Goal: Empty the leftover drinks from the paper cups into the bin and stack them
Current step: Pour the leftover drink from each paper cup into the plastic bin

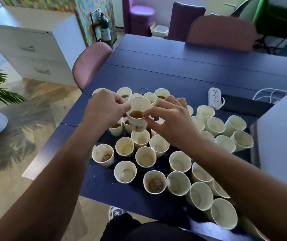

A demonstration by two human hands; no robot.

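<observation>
1. Cup (138, 117) with brown drink is raised over the bench (174, 70), tilted toward the camera.
2. Left hand (104, 108) and right hand (168, 119) each pinch its rim, likely steadying the liquid.

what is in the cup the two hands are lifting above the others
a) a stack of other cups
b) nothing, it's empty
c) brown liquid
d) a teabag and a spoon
c: the lifted cup, held at its rim between the left hand and right hand, shows a pool of brown liquid inside.
</observation>
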